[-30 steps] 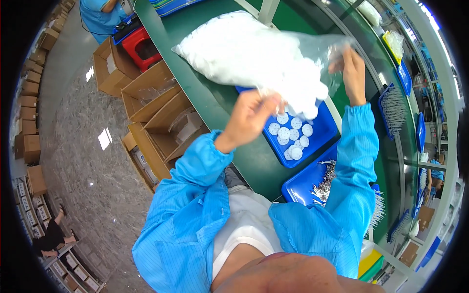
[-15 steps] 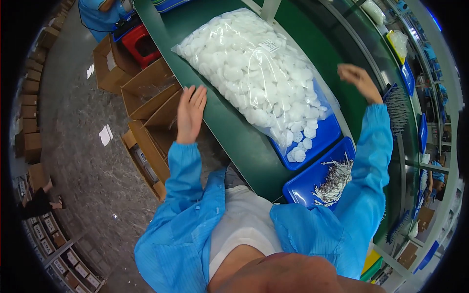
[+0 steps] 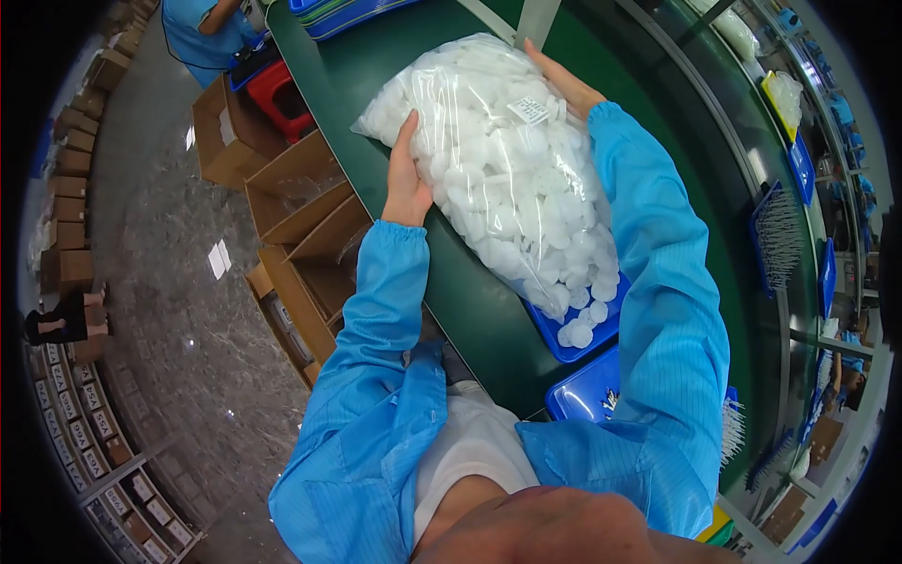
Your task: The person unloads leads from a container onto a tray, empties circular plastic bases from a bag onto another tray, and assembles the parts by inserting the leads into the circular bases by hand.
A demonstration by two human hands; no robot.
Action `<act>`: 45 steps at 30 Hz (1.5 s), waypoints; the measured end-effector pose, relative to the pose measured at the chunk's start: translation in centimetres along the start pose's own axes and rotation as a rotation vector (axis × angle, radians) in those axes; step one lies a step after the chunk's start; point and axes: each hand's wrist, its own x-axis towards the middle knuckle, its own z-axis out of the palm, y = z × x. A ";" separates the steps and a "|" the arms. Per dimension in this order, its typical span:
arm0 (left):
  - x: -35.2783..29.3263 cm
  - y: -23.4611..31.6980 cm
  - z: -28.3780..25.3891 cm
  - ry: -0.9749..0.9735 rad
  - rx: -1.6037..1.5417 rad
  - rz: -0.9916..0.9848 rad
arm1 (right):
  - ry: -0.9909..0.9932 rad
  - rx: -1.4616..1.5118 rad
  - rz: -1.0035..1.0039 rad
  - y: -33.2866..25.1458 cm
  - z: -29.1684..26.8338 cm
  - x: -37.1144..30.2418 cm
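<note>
A large clear plastic bag full of white round discs lies on the green tabletop, a printed label on its upper face. My left hand grips the bag's left side, thumb up along it and the other fingers hidden by the bag. Against its far right side presses my right hand, partly hidden behind the plastic. At the near end, loose white discs spill from the bag's mouth into a blue tray. A second blue tray, holding thin white sticks, is partly covered by my right sleeve.
Open cardboard boxes stand along the table's left edge, near a red plastic stool. A co-worker in blue is at the far left. Blue trays sit at the table's far end. On the right runs a line with trays of thin sticks.
Both hands, raised apart beside the bag before, have come in and taken hold of its sides. The bag's body has become more upright and bunched between them.
</note>
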 end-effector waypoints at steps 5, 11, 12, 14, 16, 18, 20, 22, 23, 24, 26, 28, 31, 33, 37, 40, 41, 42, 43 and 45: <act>-1.2 0.8 3.5 -0.092 0.010 0.041 | 0.014 0.228 0.104 -4.5 -0.7 -4.7; -2.3 0.8 4.5 -0.232 0.170 0.185 | 0.009 0.434 0.129 -10.4 -1.7 -10.7; -2.5 0.6 5.4 -0.268 0.122 0.143 | -0.017 0.435 0.058 -9.7 -3.6 -10.7; -2.9 0.6 6.3 -0.292 0.073 0.100 | 0.034 0.392 0.050 -10.2 -4.1 -12.1; -3.0 0.2 6.9 -0.319 0.022 0.056 | -0.046 0.386 -0.020 -8.7 -5.3 -12.0; -2.4 -0.3 7.6 -0.322 -0.031 0.032 | -0.121 0.374 -0.097 -7.0 -7.3 -11.2; -2.6 -0.6 8.1 -0.354 -0.033 0.018 | -0.413 0.382 -0.409 -6.3 -8.4 -10.9; -2.5 -0.7 7.5 -0.371 -0.030 0.017 | -0.153 0.243 -0.201 -5.7 -7.2 -10.7; -2.2 -0.8 6.4 -0.373 0.131 0.094 | 0.107 0.096 0.006 -5.8 -6.5 -10.8; -1.8 -1.0 5.3 -0.372 0.292 0.170 | 0.100 0.096 0.004 -5.7 -6.4 -10.4; 0.1 -1.7 4.4 -0.395 0.348 0.171 | 0.050 0.170 0.065 -4.8 -7.2 -9.6; 1.3 -2.8 3.2 -0.415 0.402 0.169 | -0.008 0.321 0.036 -3.1 -7.4 -9.5; 1.8 -3.2 1.2 -0.289 0.239 0.137 | -0.127 0.518 0.011 -2.7 -5.6 -10.5; 2.1 -3.4 0.2 -0.305 0.032 0.023 | 0.041 0.207 0.129 -2.2 -4.7 -11.2; 1.2 -4.6 2.6 -0.226 -0.073 -0.097 | 0.147 0.284 0.218 -0.6 -4.0 -12.2; 0.6 -5.1 6.0 -0.101 -0.090 -0.027 | 0.070 0.320 0.181 0.0 -6.9 -11.3; 0.3 -5.1 6.8 -0.098 -0.089 -0.025 | 0.067 0.321 0.183 -0.7 -6.7 -11.4; 0.1 -5.1 7.4 -0.114 -0.146 -0.019 | 0.061 0.287 0.165 -1.7 -6.8 -11.5; -0.1 -5.1 8.0 -0.132 -0.203 -0.017 | 0.060 0.252 0.148 -2.6 -7.0 -11.8; -0.6 -4.6 8.7 -0.186 -0.201 -0.016 | 0.044 0.214 0.150 -3.1 -7.4 -11.5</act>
